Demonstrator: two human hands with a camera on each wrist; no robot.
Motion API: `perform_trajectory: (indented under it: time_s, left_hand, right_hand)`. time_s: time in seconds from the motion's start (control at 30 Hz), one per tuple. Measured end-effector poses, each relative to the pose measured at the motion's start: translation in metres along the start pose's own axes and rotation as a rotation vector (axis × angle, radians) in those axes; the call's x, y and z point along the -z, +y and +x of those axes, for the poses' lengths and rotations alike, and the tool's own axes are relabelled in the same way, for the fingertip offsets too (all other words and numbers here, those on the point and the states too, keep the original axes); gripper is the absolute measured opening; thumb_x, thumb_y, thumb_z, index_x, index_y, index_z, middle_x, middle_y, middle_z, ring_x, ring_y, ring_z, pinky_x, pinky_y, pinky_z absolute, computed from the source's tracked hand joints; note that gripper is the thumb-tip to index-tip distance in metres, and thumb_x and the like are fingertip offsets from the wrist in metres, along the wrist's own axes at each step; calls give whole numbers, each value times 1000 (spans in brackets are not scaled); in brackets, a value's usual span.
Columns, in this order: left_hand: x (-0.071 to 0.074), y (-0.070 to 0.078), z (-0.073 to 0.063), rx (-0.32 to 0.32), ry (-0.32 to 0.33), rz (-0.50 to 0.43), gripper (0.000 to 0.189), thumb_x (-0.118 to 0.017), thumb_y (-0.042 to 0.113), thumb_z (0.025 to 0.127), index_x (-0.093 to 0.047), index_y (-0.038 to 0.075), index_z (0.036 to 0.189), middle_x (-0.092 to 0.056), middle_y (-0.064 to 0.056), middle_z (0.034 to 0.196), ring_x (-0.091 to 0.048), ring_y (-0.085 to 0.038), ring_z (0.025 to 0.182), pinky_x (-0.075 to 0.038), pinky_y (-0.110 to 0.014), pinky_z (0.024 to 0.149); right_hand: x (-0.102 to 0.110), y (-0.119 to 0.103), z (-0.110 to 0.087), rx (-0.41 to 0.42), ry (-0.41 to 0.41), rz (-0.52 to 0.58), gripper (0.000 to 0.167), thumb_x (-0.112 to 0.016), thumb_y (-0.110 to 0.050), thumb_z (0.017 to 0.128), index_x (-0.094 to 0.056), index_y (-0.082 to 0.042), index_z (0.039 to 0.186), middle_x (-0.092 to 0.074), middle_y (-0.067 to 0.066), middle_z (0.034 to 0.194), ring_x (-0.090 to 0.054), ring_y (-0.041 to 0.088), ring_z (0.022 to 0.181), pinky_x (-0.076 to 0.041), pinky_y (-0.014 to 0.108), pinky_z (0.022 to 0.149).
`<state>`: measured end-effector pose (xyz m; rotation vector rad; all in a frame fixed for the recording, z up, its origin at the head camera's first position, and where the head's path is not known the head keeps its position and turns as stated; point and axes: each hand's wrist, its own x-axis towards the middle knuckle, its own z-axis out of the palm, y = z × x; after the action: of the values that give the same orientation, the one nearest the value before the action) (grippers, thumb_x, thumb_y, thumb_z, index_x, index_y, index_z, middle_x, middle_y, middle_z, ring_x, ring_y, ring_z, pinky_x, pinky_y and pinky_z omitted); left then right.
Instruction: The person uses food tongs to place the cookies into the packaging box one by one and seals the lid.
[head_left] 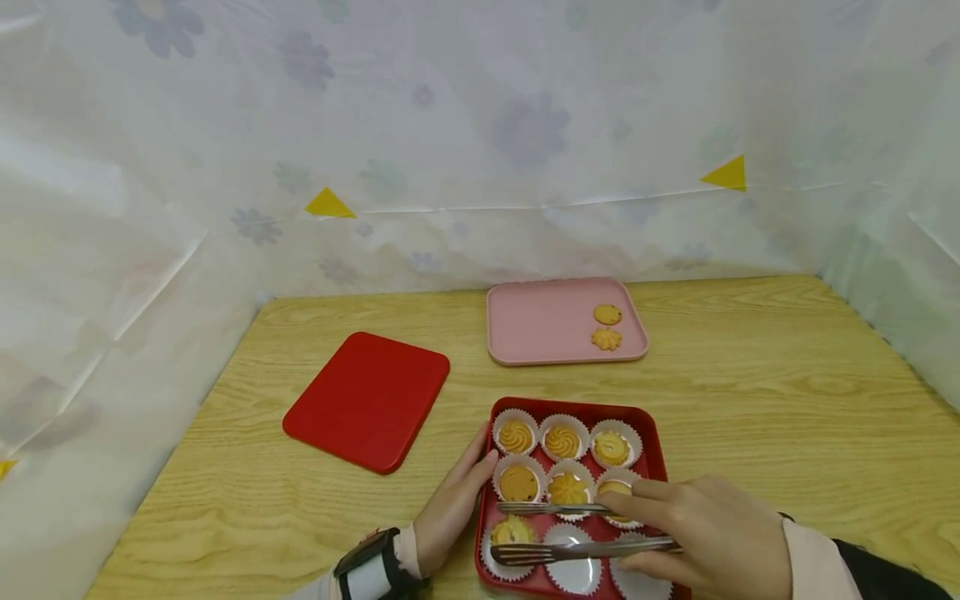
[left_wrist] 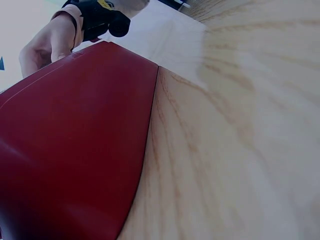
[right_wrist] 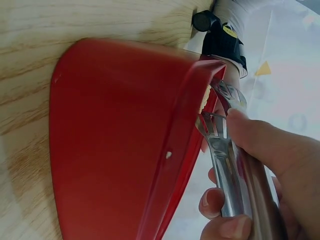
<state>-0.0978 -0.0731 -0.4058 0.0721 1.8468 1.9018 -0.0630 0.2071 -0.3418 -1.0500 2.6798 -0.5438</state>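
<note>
Metal tongs (head_left: 592, 550) are in my right hand (head_left: 712, 533), thumb on one arm and fingers on the other. Their slotted ends stand apart, one on each side of a swirled cookie (head_left: 513, 530) in the front-left paper cup. That cup sits in a red box (head_left: 654, 450), whose back and middle rows of paper cups hold cookies. The front-middle cup (head_left: 573, 575) holds no cookie. Fairly straight fingers of my left hand (head_left: 453, 508) rest against the box's left wall, the thumb right at the rim. In the right wrist view the tong tips (right_wrist: 217, 125) reach over the rim.
A flat red square lid (head_left: 367, 400) lies on the wooden table (head_left: 225, 492) left of the box. Behind the box is a pink tray (head_left: 540, 325) with two cookies (head_left: 607, 327) at its right side. Flower-printed sheeting (head_left: 480, 125) encloses the table's back and sides.
</note>
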Motion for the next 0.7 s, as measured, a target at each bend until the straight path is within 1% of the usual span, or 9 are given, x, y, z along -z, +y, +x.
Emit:
perform_trajectory:
  time_s: [0.03,0.13,0.27,0.5,0.7]
  left_hand:
    - [0,0,0,-1,-1,-1,65,-41,40,103,-14,14,157,-13,-12,162,-3,-33,149,-5,-57,118]
    - [1,0,0,-5,-8,-3,65,-41,40,103,-14,15,157,-12,-12,162,-3,-33,149,-5,-57,118]
    - [1,0,1,-8,-8,-2,65,-41,40,103,-13,15,157,-11,-12,162,-2,-33,149,-4,-57,118]
    - [0,0,0,-10,-3,1,65,-41,39,103,-13,14,157,-10,-13,162,-1,-33,148,-3,-57,117]
    - [0,0,1,-12,-15,-8,64,-40,38,104,-13,14,157,-11,-12,162,-2,-33,148,-5,-57,117]
  right_hand:
    - [0,0,1,-6,-13,9,55,-59,-59,87,-64,-21,127,-70,3,111,-36,-7,46,-37,14,47]
    - [-2,-2,4,-13,-47,25,57,-58,-60,87,-64,-20,126,-70,-2,107,-35,-6,45,-37,14,46]
    - [-3,-3,8,-12,-66,11,58,-57,-62,87,-66,-19,125,-70,-4,105,-34,-5,45,-36,14,45]
    - [-5,-3,12,40,-32,-36,55,-57,-60,88,-68,-17,120,-69,-2,104,-37,-7,51,-39,12,48]
    - [-5,-4,11,50,-18,-59,54,-58,-58,88,-67,-17,122,-69,-1,105,-35,-7,49,-37,11,47]
